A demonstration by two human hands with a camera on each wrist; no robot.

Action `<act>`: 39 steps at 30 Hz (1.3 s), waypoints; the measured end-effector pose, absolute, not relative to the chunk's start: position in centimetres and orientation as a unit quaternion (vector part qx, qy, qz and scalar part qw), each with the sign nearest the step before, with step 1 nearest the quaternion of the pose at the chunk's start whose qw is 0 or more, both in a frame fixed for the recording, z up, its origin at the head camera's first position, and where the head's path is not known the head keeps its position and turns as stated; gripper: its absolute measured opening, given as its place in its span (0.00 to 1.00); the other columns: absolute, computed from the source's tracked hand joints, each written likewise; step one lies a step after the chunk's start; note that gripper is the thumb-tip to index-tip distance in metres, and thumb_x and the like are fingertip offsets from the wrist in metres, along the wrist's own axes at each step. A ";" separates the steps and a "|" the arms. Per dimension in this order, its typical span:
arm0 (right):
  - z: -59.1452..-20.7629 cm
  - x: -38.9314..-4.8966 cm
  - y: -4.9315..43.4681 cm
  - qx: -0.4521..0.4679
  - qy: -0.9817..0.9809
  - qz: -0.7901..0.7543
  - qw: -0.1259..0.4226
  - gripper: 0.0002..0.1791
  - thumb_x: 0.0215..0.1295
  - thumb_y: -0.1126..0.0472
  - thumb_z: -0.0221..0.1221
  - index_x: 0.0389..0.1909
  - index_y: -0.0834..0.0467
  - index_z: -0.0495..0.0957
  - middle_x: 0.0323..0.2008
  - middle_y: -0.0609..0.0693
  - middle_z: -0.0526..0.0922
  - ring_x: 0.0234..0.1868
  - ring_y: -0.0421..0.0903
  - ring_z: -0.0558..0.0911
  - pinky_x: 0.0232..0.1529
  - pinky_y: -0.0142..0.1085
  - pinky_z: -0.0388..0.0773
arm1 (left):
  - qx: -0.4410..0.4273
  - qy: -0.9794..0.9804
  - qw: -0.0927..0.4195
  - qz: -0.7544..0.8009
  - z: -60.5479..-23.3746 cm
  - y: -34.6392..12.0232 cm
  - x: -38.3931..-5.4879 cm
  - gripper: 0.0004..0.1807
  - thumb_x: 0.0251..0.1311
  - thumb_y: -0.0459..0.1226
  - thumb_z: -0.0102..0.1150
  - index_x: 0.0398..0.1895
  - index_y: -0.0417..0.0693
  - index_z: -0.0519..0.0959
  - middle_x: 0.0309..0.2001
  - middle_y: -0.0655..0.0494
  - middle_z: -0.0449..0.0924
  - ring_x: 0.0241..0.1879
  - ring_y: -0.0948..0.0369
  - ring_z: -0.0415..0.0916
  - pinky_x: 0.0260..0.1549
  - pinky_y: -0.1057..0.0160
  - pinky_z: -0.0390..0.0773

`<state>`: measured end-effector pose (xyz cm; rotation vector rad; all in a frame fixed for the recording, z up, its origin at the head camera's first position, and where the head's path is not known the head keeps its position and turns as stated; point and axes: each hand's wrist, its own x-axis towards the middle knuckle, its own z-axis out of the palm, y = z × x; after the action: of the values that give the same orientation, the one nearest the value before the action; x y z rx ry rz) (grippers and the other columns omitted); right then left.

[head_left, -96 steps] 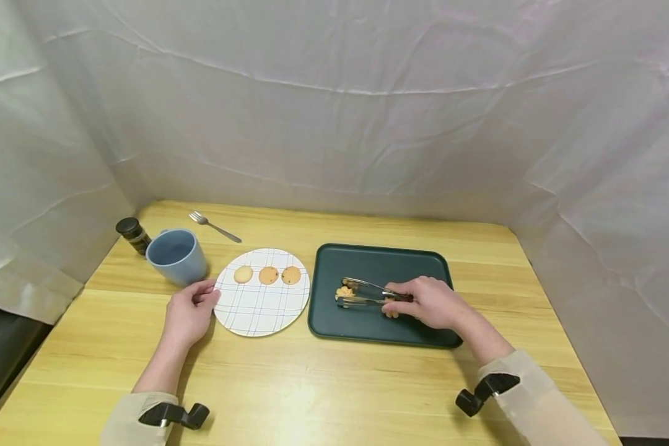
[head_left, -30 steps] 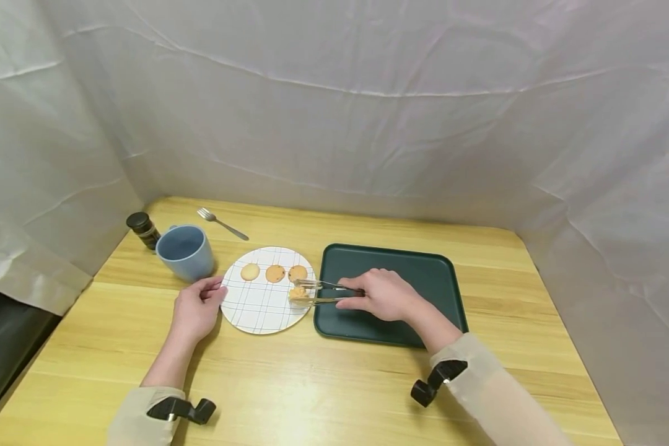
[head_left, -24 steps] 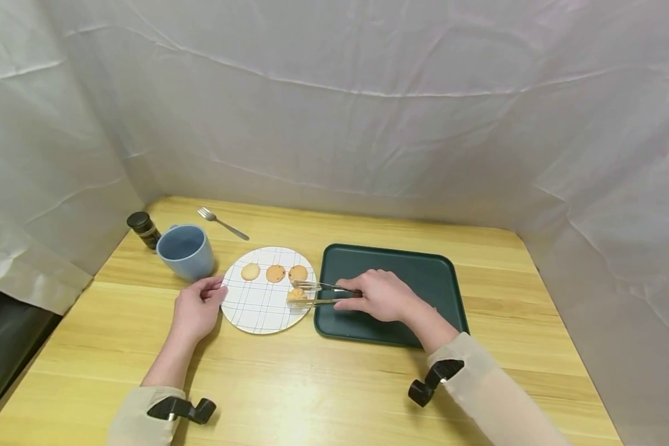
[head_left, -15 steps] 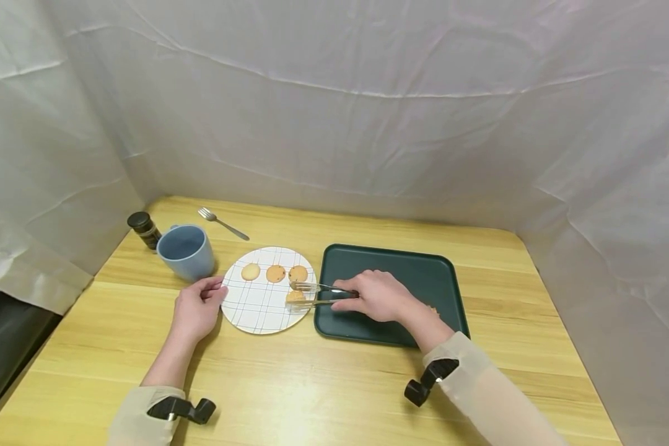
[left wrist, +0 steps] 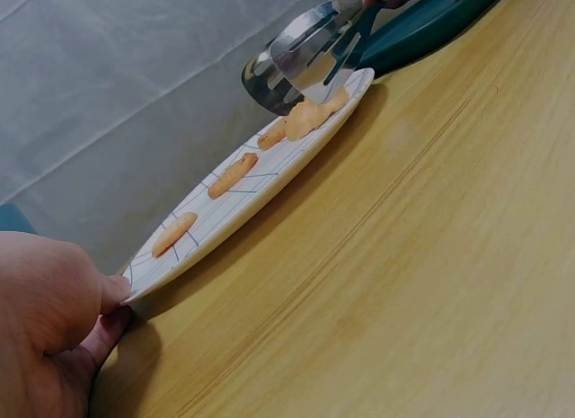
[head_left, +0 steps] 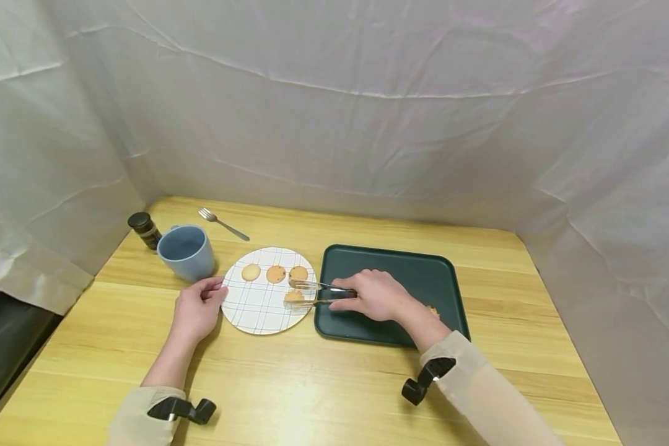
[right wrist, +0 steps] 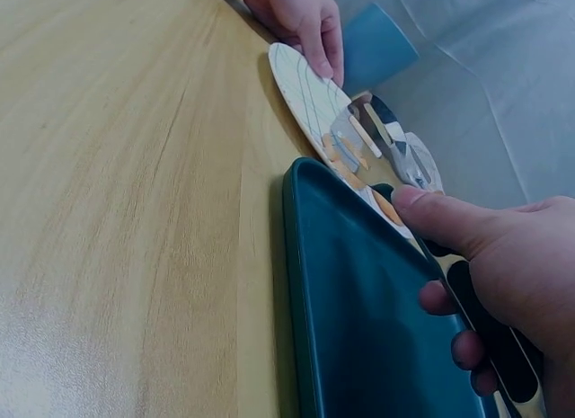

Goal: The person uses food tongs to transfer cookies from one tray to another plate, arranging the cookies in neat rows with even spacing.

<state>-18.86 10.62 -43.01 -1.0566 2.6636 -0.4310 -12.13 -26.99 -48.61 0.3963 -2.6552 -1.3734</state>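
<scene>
My left hand (head_left: 197, 308) pinches the left rim of a white round plate (head_left: 256, 316) with blue lines, thumb on top in the left wrist view. My right hand (head_left: 381, 297) grips metal tongs (head_left: 323, 287) by their dark handle; their spread tips reach over the plate's right side. A flower-shaped cookie (head_left: 294, 298) lies on the plate at the tongs' near tip. Behind it runs a row of round cookies: a pale one (head_left: 250, 272) and two browner ones with dark specks (head_left: 275, 274). Another cookie (head_left: 433, 311) sits on the dark green tray (head_left: 390, 260), partly hidden by my right wrist.
A blue mug (head_left: 186, 253) stands just behind my left hand, with a black-capped jar (head_left: 144, 230) beside it. Farther back lies a fork (head_left: 223, 224). Pale cloth (head_left: 357, 124) hangs behind and at both sides of the wooden table (head_left: 290, 384).
My right hand has carried the flower-shaped cookie leftward in the tongs from the tray onto the plate. Over the last second the tongs' tips have spread slightly. My left hand stays at the rim.
</scene>
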 end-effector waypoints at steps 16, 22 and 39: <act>-42.4 -18.7 12.6 -0.339 0.919 -0.168 0.112 0.34 0.70 0.31 0.62 0.69 0.44 0.80 0.19 0.35 0.76 0.20 0.36 0.73 0.23 0.36 0.67 | 0.136 -0.879 0.064 -0.452 -48.6 -27.0 -11.9 0.20 0.78 0.39 0.59 0.64 0.37 0.81 0.52 0.41 0.84 0.52 0.51 0.79 0.44 0.72 0.74; -42.2 -18.4 13.9 -0.334 0.918 -0.185 0.105 0.31 0.70 0.33 0.64 0.66 0.46 0.82 0.17 0.37 0.73 0.18 0.36 0.72 0.22 0.36 0.64 | 0.134 -0.879 0.066 -0.452 -48.7 -27.0 -12.0 0.19 0.78 0.39 0.59 0.64 0.37 0.81 0.52 0.41 0.85 0.51 0.51 0.79 0.43 0.73 0.73; -41.7 -17.1 18.4 -0.278 0.928 -0.212 0.127 0.42 0.70 0.30 0.61 0.74 0.54 0.75 0.19 0.37 0.81 0.20 0.37 0.78 0.24 0.38 0.69 | 0.129 -0.880 0.068 -0.452 -48.5 -26.8 -12.0 0.19 0.78 0.38 0.59 0.64 0.36 0.81 0.51 0.40 0.85 0.51 0.51 0.79 0.42 0.74 0.73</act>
<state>-17.07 18.37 -41.70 -0.8082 2.7018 -0.6163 -11.96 -26.82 -48.50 0.3881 -2.6506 -1.3628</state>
